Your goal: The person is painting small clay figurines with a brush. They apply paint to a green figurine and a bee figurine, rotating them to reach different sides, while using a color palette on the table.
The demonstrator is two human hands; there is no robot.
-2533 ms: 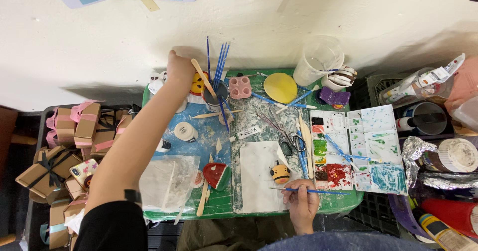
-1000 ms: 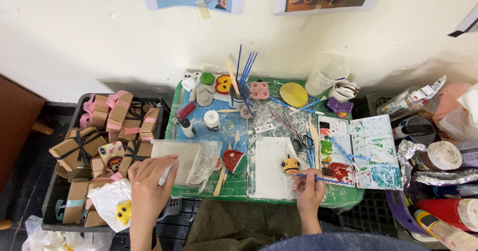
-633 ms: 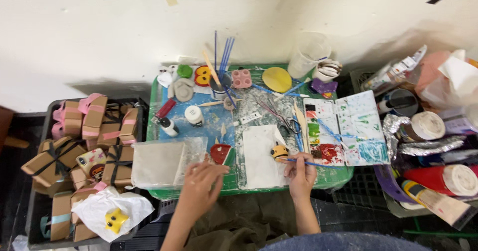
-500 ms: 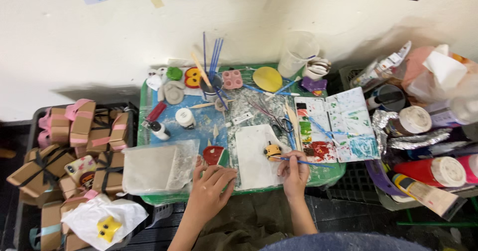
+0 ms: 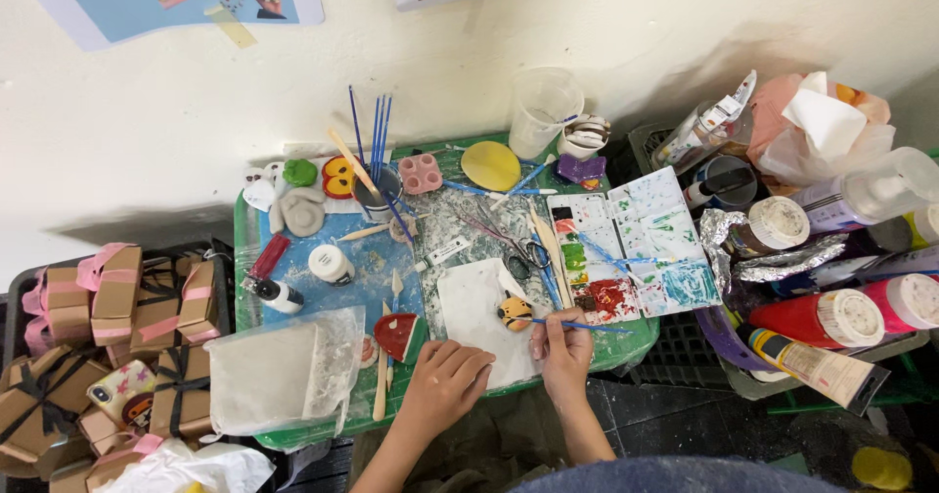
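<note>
From my seat, the left hand (image 5: 445,385) covers the near edge of the white sheet (image 5: 477,317), so I can't see what lies under its palm. My right hand (image 5: 564,348) hides the grip end of the blue brush (image 5: 577,326). The painted piece (image 5: 514,312) is too small to make out its design. At far left, the crate of ribboned boxes (image 5: 108,327) is cut off by the frame's edge.

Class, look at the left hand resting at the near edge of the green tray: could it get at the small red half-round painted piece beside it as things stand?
Probably yes. The left hand lies right next to the red half-round piece, with nothing lying over the piece; only a wooden stick sits close alongside.
</note>
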